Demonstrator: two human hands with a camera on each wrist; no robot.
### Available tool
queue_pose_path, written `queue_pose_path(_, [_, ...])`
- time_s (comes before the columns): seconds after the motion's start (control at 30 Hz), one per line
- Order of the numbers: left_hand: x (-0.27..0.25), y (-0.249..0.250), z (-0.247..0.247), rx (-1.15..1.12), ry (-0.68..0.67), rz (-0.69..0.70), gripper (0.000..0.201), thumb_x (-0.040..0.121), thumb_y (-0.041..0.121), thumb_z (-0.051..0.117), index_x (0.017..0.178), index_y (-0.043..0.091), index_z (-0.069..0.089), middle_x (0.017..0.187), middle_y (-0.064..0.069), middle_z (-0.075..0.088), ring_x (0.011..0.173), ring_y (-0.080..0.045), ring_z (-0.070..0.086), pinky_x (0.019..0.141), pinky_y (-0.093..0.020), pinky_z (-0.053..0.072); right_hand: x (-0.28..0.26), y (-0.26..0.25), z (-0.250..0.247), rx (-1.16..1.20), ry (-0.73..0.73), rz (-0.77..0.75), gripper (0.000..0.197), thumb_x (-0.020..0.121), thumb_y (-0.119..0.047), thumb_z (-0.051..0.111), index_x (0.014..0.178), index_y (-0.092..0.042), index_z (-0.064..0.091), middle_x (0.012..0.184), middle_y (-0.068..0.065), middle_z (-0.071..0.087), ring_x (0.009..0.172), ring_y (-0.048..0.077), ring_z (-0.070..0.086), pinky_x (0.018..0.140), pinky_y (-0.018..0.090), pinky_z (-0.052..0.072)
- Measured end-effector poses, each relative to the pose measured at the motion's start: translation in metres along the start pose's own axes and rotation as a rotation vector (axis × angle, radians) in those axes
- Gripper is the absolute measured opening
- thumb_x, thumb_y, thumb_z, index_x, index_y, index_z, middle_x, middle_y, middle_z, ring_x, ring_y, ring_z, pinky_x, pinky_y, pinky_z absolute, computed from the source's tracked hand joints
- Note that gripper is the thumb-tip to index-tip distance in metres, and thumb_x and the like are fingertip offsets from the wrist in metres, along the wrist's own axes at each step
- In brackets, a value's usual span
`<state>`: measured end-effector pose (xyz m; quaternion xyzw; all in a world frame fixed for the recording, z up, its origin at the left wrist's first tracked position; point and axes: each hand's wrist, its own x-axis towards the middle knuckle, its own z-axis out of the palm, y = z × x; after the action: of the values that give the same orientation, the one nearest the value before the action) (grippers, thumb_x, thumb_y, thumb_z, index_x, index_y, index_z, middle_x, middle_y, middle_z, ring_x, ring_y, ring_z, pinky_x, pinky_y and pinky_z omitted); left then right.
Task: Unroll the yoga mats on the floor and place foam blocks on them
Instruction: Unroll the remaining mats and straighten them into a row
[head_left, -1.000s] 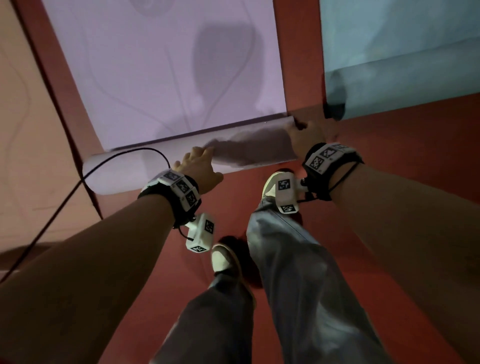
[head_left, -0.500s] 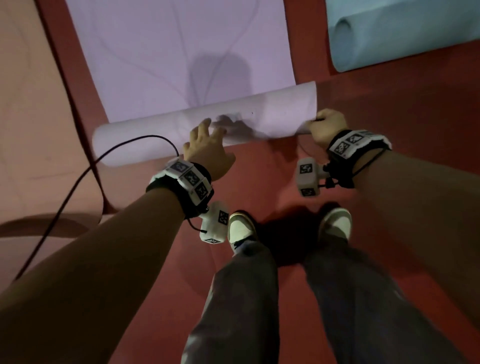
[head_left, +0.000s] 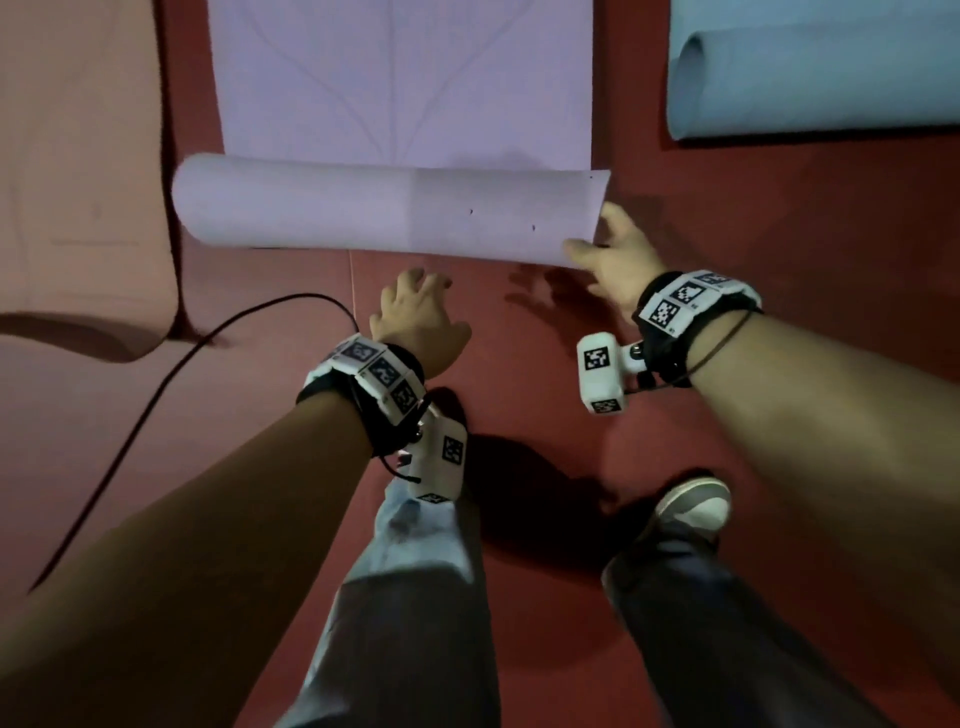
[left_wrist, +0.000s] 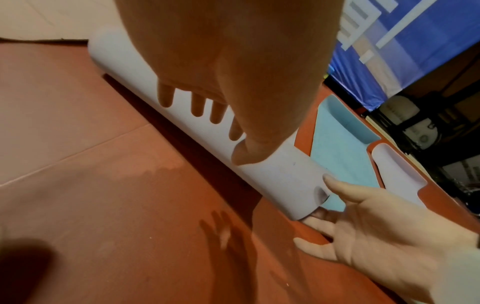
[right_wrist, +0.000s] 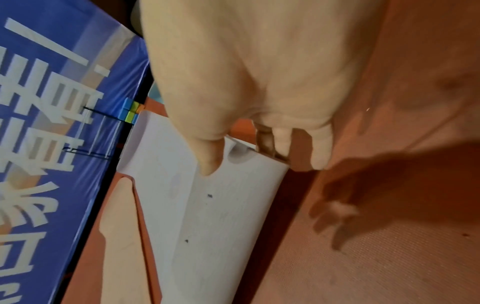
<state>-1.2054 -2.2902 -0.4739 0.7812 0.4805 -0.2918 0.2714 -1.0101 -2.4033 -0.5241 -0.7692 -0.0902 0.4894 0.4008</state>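
Observation:
A lavender yoga mat (head_left: 400, 93) lies partly unrolled on the red floor, its near end still curled into a roll (head_left: 363, 208). My right hand (head_left: 605, 249) holds the roll's right end, thumb on top (right_wrist: 207, 162) and fingers under the edge (left_wrist: 317, 220). My left hand (head_left: 415, 312) hovers just short of the roll's middle with fingers spread (left_wrist: 197, 107), holding nothing. A light blue mat (head_left: 810, 73) lies at the upper right with its end curled. I cannot make out any foam blocks for certain.
A peach mat (head_left: 78, 156) lies to the left, and a black cable (head_left: 156, 395) runs across the floor beside it. My legs and a shoe (head_left: 696, 499) stand below the hands. A blue banner (right_wrist: 52, 144) with small coloured pieces (right_wrist: 132, 111) stands beyond the mats.
My left hand has come off the roll and drawn back toward me. The right hand stays at the roll's right end. My feet have stepped back.

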Motion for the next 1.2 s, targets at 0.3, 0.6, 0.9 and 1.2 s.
queue_pose_path(0.3, [0.010,0.012,0.054,-0.076,0.094,0.012,0.064,0.084,0.033,0.062,0.144,0.026,0.040,0.153,-0.003,0.030,0.137,-0.032,0.030,0.109,-0.051,0.033,0.011,0.056,0.000,-0.018,0.041,-0.035,0.024,0.086,-0.023,0.071,0.110,-0.018,0.069,0.098,-0.007,0.070,0.092,0.014,0.065,0.088,0.034,0.052])
queue_pose_path(0.6, [0.120,-0.005,0.077,-0.076,0.457,0.304,0.060,0.086,0.030,0.060,0.143,0.020,0.042,0.156,-0.005,0.033,0.146,-0.025,0.024,0.115,-0.051,0.024,0.080,0.133,0.014,-0.301,0.179,-0.240,0.026,0.084,-0.006,0.071,0.110,-0.004,0.071,0.107,0.012,0.072,0.094,0.022,0.065,0.091,0.047,0.053])
queue_pose_path(0.9, [0.167,0.008,0.085,-0.002,0.216,0.276,0.046,0.071,0.050,0.056,0.113,0.032,0.063,0.116,0.001,0.066,0.108,-0.028,0.057,0.088,-0.038,0.040,0.092,0.163,0.019,-0.280,0.174,-0.258,0.022,0.084,-0.005,0.074,0.104,0.002,0.073,0.104,0.013,0.072,0.097,0.027,0.067,0.089,0.042,0.054])
queue_pose_path(1.2, [0.124,-0.015,0.111,0.284,-0.010,0.383,0.044,0.069,0.056,0.081,0.080,0.019,0.060,0.084,-0.002,0.063,0.079,-0.023,0.057,0.066,-0.030,0.041,0.047,0.189,0.021,-0.453,-0.043,0.102,0.026,0.077,0.010,0.069,0.094,-0.010,0.066,0.084,0.008,0.065,0.069,0.023,0.063,0.063,0.031,0.051])
